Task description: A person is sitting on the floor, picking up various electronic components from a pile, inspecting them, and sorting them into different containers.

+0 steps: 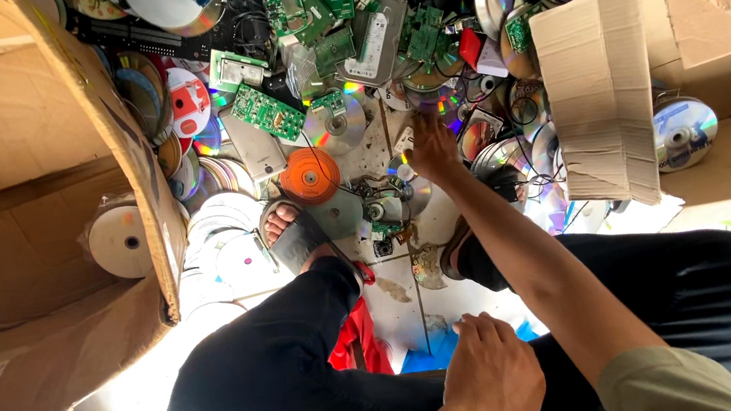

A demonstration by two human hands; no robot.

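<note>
Discs (223, 233) and circuit boards (268, 111) around right hand (433, 148); cardboard boxes (601, 90) alongside

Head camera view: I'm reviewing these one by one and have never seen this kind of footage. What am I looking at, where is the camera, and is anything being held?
The single camera sits on a seated person's head and looks straight down, so you see their dark-trousered legs and sandalled feet. The right hand reaches forward into a floor pile of shiny discs and green circuit boards, touching the pile; a grip cannot be made out. The left hand rests near the knee, holding nothing visible. An orange disc lies by the foot. An open cardboard box with a stack of white discs stands at picture left, another cardboard box at picture right.
</note>
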